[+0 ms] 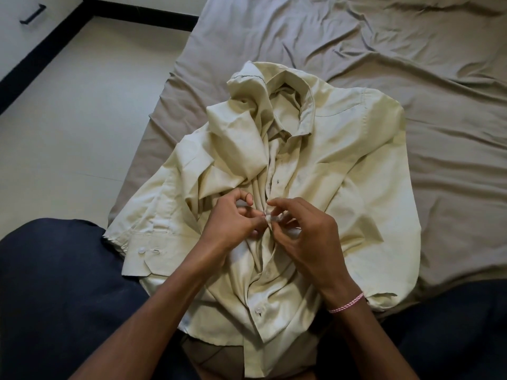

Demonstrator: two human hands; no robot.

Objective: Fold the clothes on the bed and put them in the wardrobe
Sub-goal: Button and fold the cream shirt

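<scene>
Hands meet at the centre of the frame, over the front opening of a pale cream long-sleeved cloth shirt, the only garment in view. It lies face up on a wrinkled grey-beige bed sheet, collar toward the top of the frame and hem toward the bottom edge. The left hand pinches one edge of the opening between thumb and curled forefinger. The right hand pinches the facing edge with fingertips drawn close together. The two edges are brought to touch, which reads as fastening a button so the front stays flat for folding. Whether a button sits between the fingers is too small to tell. Two white buttons show plainly: a small white placket button lower down, already closed, and a white cuff button on the sleeve at centre left. That sleeve is bunched and doubled back over the chest. One pink-and-white braided wrist band circles the right wrist. Dark navy trouser legs fill both lower corners, so the person appears to sit at the bed's edge with the shirt close in. One black bar handle on a white panel shows at upper left; whether it belongs to the wardrobe cannot be told. Folding has not begun.
</scene>
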